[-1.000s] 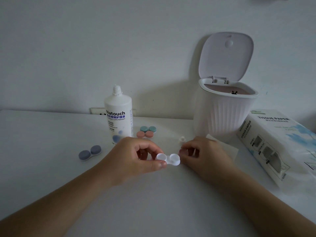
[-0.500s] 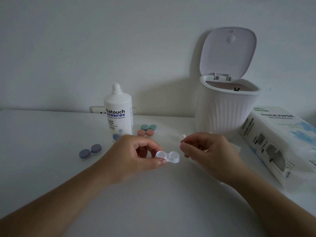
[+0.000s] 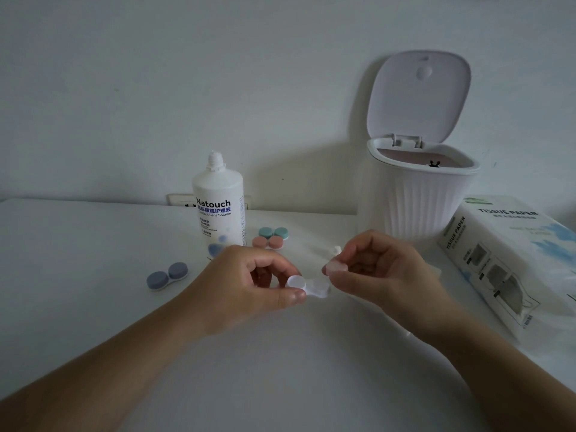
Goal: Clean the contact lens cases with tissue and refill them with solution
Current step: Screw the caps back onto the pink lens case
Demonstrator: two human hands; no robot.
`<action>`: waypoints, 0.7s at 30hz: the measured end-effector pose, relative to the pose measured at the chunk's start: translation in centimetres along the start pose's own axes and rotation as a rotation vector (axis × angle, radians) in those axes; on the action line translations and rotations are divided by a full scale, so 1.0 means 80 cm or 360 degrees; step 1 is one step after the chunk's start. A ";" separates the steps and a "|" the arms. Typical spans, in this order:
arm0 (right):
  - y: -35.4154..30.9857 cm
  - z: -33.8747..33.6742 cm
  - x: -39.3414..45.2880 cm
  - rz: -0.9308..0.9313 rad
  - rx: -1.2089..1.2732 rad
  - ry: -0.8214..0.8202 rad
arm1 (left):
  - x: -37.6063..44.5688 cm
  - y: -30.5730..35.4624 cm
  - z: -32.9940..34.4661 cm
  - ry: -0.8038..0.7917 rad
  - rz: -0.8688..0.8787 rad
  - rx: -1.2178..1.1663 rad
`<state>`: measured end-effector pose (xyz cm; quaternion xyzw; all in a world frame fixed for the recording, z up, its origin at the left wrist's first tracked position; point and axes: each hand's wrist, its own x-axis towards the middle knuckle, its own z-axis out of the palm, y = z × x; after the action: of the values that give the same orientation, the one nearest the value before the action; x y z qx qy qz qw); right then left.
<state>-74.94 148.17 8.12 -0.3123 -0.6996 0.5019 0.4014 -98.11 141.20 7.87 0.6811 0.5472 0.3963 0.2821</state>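
The solution bottle (image 3: 218,210) reads "Natouch" and "Contact Lens Soluion" (spelled so). The tissue box (image 3: 511,244) reads "TISSUE PAPER" twice.

A white lens case (image 3: 313,287) is held above the desk, left cap on, right well uncapped; its loose cap (image 3: 337,267) is pinched just above. A solution bottle (image 3: 218,210) stands behind, grey-blue (image 3: 167,275), pink (image 3: 267,242) and teal (image 3: 274,232) cases and the tissue pack (image 3: 511,257) lying around.
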 end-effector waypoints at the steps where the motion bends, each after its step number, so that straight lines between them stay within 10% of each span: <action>1: 0.001 0.000 0.000 -0.0017 -0.0015 -0.0042 | 0.000 0.000 0.000 0.0005 -0.0001 0.0002; 21: 0.000 0.001 -0.007 -0.0300 -0.0795 -0.0345 | 0.000 0.006 0.001 -0.0077 0.0006 -0.0030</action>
<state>-74.73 147.66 8.00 -0.2797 -0.8663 0.3049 0.2798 -97.82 141.07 8.21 0.6888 0.5352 0.3854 0.3010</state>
